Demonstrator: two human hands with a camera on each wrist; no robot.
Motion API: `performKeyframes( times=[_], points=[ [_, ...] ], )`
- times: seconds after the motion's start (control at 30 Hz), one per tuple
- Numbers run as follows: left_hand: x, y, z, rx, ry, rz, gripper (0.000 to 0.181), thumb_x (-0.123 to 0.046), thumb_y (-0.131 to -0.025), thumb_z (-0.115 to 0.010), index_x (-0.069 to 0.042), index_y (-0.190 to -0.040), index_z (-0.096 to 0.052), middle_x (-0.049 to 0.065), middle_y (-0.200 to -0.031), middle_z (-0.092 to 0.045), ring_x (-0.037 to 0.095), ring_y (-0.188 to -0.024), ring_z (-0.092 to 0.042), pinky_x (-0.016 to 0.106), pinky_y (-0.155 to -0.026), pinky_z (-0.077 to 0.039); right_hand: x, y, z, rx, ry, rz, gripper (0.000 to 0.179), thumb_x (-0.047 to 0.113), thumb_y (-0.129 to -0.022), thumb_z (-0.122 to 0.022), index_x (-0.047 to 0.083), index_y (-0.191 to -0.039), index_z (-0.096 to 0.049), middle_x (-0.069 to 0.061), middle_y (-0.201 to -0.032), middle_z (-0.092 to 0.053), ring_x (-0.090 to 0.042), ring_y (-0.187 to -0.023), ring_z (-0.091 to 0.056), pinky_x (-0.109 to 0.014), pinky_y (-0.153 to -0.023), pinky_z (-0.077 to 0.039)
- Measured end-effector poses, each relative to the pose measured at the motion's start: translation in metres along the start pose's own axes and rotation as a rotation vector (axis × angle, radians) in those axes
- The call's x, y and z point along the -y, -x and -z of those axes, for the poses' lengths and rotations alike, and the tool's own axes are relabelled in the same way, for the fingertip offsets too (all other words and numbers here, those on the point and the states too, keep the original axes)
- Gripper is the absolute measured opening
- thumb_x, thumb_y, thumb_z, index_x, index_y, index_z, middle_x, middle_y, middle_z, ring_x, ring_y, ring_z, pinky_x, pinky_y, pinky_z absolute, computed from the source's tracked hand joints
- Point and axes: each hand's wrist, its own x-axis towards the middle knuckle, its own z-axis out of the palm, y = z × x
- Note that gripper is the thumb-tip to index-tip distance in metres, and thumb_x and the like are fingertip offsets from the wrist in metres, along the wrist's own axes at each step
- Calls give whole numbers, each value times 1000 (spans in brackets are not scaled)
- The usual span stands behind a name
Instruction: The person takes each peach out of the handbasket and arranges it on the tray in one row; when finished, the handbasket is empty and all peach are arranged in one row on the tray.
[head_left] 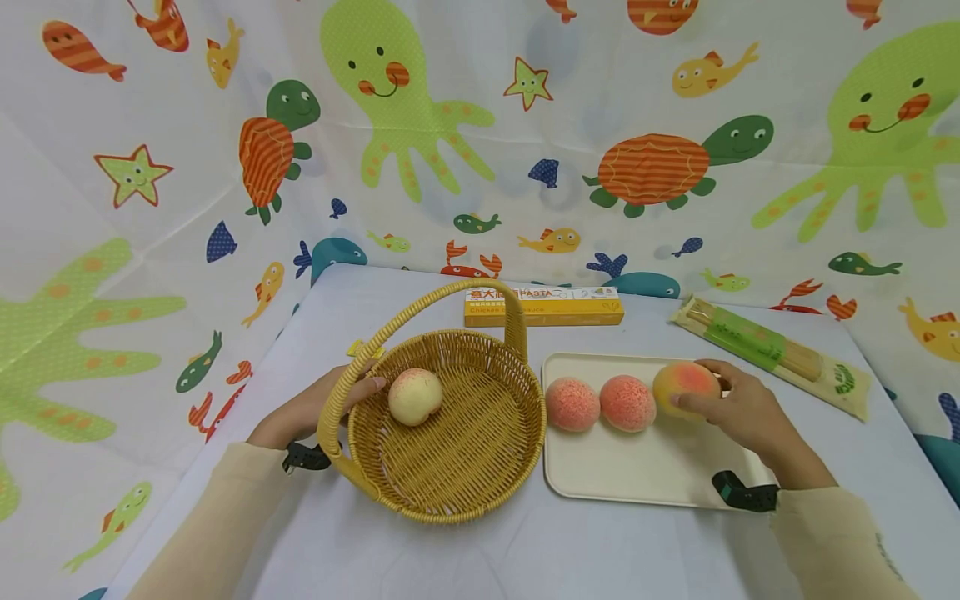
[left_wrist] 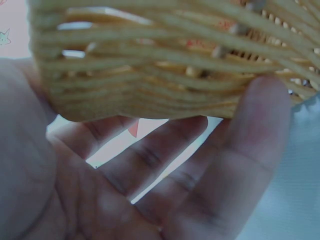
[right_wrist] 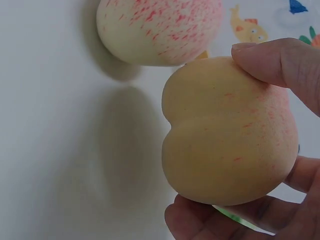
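In the head view, my left hand [head_left: 318, 406] is at the left side of a round wicker basket [head_left: 457, 433] with a tall handle. Its thumb [left_wrist: 260, 120] rests against the weave, and the other fingers reach behind it. A pale peach [head_left: 415, 397] lies inside the basket, near my left hand. My right hand [head_left: 750, 408] grips a yellow-orange peach [head_left: 684, 385] between thumb and fingers, over a cream tray [head_left: 630, 475]. Two pinkish-red peaches [head_left: 628, 403] sit side by side on the tray, left of that hand. The right wrist view shows a shadow beneath the held peach.
Behind the basket lies a yellow-and-white pasta box [head_left: 543, 310]. A pack of dry noodles [head_left: 772, 354] with a green label lies at the back right. A small yellow item [head_left: 363, 348] is partly hidden behind the basket handle. A sea-animal printed cloth [head_left: 465, 108] hangs behind the white-covered table [head_left: 487, 558].
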Motion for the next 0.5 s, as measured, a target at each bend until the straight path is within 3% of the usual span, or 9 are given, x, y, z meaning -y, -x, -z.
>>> performKeyframes(
  times=[0.5],
  points=[
    [1, 0, 0, 17, -5, -14, 49, -35, -110, -50, -9, -151, -48, 20, -121, -70, 34, -93, -77, 46, -72, -64, -8, -3, -9, 19, 12, -6, 90, 54, -94, -72, 0, -156, -37, -29, -130, -53, -37, -109, -54, -32, -73, -48]
  ],
)
